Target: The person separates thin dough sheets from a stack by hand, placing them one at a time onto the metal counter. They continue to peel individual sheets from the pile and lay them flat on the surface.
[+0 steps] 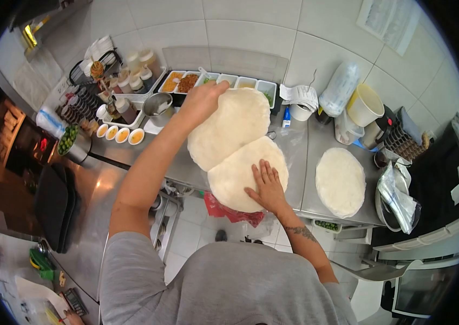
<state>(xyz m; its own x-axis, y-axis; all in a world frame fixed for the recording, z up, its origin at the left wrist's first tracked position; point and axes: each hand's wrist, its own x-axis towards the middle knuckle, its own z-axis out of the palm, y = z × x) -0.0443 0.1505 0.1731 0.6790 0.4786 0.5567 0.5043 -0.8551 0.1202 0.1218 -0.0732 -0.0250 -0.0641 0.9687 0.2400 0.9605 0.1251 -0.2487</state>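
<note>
Two pale flat dough rounds lie edge against edge on the steel counter in front of me. My left hand [205, 103] is closed at the far left edge of the upper dough round [232, 130], fingers pinching it; the fingertips are partly hidden. My right hand [266, 187] rests flat on the lower dough round [235, 181], fingers spread. This lower round reaches past the counter's front edge, above a red plastic bag [229, 211]. Farther right, a third dough round [340, 182] lies flat on the counter.
Topping trays [188, 83] line the wall behind the dough. Sauce cups [123, 135], a metal pot [158, 107] and squeeze bottles [125, 110] stand left. A yellowish tub [366, 104] and foil-covered bowl [394, 189] are right. Another person's hand [72, 318] shows at lower left.
</note>
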